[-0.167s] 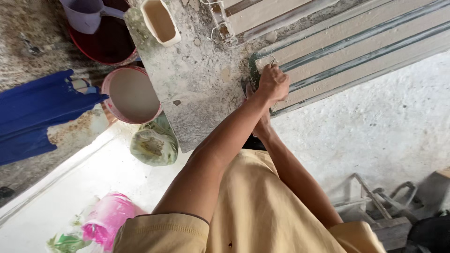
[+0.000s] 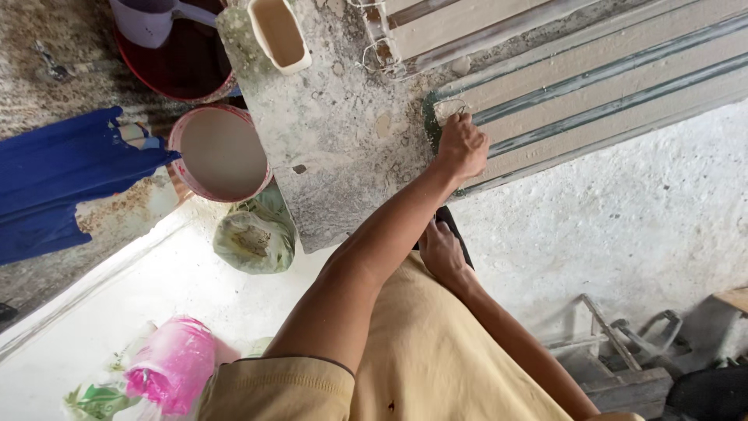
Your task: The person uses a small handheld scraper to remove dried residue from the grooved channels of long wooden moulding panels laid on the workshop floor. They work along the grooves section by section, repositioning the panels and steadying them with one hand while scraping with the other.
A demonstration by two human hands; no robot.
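My left hand (image 2: 461,145) reaches out over a speckled grey slab (image 2: 343,148). Its fingers are curled on the green-stained end of a long ribbed panel (image 2: 592,74) with pale and grey stripes. My right hand (image 2: 442,254) lies lower, at the slab's near edge beside a dark strap-like thing (image 2: 461,234). Its fingertips are hidden, so I cannot tell if it holds anything. Tan cloth (image 2: 436,351) covers my lap and shoulder.
A cream rectangular container (image 2: 279,33) stands on the slab's far end. To the left are a pink-rimmed bucket of beige liquid (image 2: 221,153), a dark red basin (image 2: 183,66), a blue cloth (image 2: 58,175), a greenish bag (image 2: 253,238) and a pink bag (image 2: 171,362). Metal scrap (image 2: 631,331) lies at the lower right.
Almost nothing differs. My left hand stays on the panel's end, and my right hand stays at the slab's edge.
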